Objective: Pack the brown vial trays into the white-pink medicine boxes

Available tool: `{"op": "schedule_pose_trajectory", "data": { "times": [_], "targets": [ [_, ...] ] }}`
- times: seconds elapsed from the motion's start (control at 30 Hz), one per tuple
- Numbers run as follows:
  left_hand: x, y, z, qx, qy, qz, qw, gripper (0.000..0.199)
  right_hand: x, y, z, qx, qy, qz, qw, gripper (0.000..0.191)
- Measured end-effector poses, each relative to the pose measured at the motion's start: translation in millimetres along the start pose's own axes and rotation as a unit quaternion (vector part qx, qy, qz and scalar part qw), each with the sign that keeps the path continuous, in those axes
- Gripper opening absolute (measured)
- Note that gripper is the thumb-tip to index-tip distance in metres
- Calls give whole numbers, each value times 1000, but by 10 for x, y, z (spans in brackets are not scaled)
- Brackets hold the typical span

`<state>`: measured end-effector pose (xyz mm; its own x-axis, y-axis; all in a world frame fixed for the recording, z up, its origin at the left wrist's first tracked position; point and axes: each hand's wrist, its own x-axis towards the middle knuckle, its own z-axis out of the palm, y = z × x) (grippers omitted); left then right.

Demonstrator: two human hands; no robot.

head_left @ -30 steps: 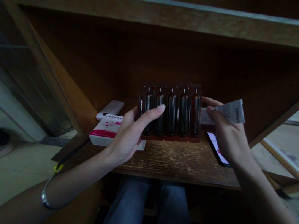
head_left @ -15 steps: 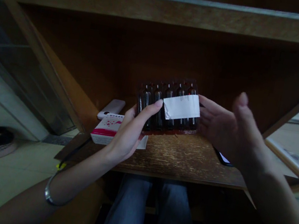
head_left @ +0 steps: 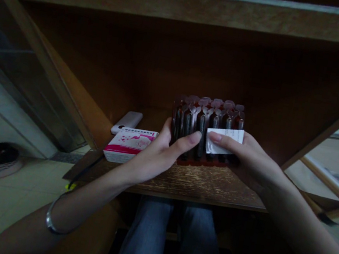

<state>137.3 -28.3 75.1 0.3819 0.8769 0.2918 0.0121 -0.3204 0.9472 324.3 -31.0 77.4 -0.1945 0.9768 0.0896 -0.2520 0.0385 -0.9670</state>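
Both of my hands hold a red plastic tray of dark brown glass ampoules up above the wooden desk. My left hand grips the tray's left side, with the thumb across its front. My right hand is at the tray's right side, its fingers lying on a small white paper slip. The slip rests against the front of the ampoules. Part of the tray's lower half is hidden behind my fingers.
A white and pink medicine box and a white oblong device lie on the wooden desk left of my hands. A wooden shelf runs overhead. My jeans show below the desk edge.
The tray has shifted right. My right hand has come from open beside the tray to lying on the paper slip, which now sits lower and further right. The phone on the desk is out of sight.
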Motion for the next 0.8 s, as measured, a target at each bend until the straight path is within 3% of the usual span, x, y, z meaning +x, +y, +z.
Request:
{"op": "schedule_pose_trajectory", "data": {
  "times": [0.07,0.13,0.23,0.3,0.37,0.47,0.57,0.67,0.8],
  "targets": [
    [29,62,-106,80,-86,17,993,84,-1,-27,-20,9,2,8,1000,29],
    [66,110,-255,178,-175,23,968,94,-11,-52,-32,14,3,10,1000,29],
    [138,92,-549,372,-266,1,889,108,-23,-85,-38,22,4,6,1000,27],
    [201,12,-762,506,-247,-33,826,120,-18,-103,-43,38,5,3,999,24],
    [274,-95,-949,597,-220,-106,764,129,-4,-118,-56,60,10,-1,998,22],
    [378,-230,-1120,634,-236,-193,711,129,13,-142,-80,70,32,-7,997,20],
    [440,-295,-1155,625,-265,-228,698,123,11,-168,-94,67,49,-10,996,19],
    [444,-301,-1122,626,-272,-222,696,119,5,-180,-95,63,52,-9,997,14],
    [377,-229,-1035,617,-221,-123,745,108,20,-150,-100,39,56,-19,998,18]
  ]
}}
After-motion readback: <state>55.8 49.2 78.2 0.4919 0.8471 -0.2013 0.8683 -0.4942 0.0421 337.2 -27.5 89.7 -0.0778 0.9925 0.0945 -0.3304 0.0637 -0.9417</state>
